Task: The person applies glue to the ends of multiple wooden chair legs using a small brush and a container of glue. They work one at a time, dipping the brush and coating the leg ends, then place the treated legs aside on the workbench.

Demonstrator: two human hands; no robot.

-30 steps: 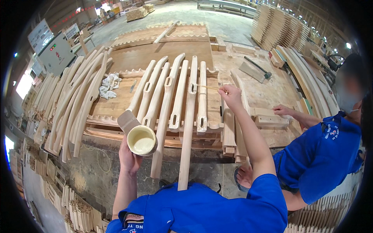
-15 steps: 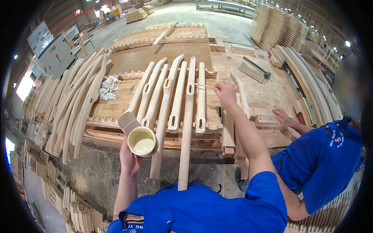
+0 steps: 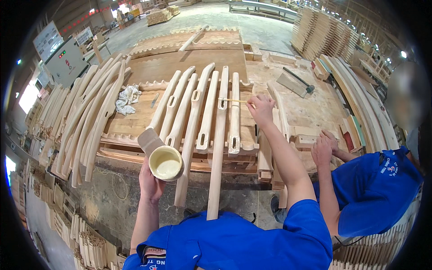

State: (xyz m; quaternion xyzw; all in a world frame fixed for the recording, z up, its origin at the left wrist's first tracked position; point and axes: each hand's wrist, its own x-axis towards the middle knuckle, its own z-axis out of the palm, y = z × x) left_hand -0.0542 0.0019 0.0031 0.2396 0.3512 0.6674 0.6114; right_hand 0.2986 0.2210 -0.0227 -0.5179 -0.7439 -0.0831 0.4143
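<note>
My left hand (image 3: 150,183) is closed around a round cup (image 3: 165,163) of pale cream liquid, with a flat brownish piece sticking out at its upper left. In my right hand (image 3: 262,109) is a thin yellowish stick (image 3: 236,100), pinched between the fingers. Its far tip touches the slot in a long wooden chair leg (image 3: 219,139), where some whitish stuff shows. This leg lies in a row of several slotted wooden pieces (image 3: 208,110), and its near end juts over the bench edge toward me. A shorter piece (image 3: 234,119) with a whitish-edged slot lies just right of it.
A co-worker in blue (image 3: 373,193) stands at the right, both hands together over a wood block (image 3: 310,135). A hammer (image 3: 301,81) lies on the bench beyond. Curved wooden parts (image 3: 99,112) are heaped at left, beside a white rag (image 3: 128,99) and a small blade (image 3: 155,100).
The co-worker's other arm has come up, and its hand now meets the first over the wood block. My hands stay almost in place, with the stick's tip still at the slot.
</note>
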